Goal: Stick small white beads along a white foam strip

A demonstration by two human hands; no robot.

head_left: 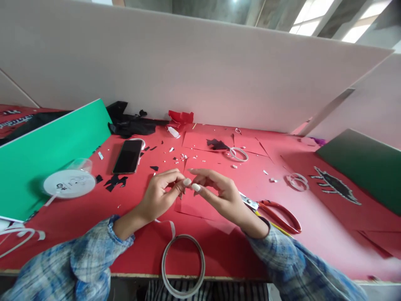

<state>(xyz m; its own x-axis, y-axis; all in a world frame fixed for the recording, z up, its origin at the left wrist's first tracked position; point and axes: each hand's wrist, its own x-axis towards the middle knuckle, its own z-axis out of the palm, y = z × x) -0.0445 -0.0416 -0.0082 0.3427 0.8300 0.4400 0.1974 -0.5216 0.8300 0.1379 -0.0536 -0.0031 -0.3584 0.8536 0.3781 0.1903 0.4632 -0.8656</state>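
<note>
My left hand [161,194] is closed in a pinch above the middle of the red table, thumb against fingertips. Facing it, my right hand [221,194] has its thumb and curled fingers drawn together, its index finger reaching toward the left. The thumbs nearly meet; whatever lies between the fingertips is too small to make out. A roll of narrow white tape [164,267] overhangs the front edge, its loose end running up beneath my left wrist. Red-handled scissors [282,214] lie partly behind my right wrist. White bits [183,157] are scattered beyond my hands.
A phone [128,156] and a round white-labelled spool [69,184] are at left, near a green board [56,154]. Black scraps [131,125] lie behind. Tape rings [239,154] and a white-edged black eye-shaped cutout [336,186] are to the right. A white panel [188,62] rises at the back.
</note>
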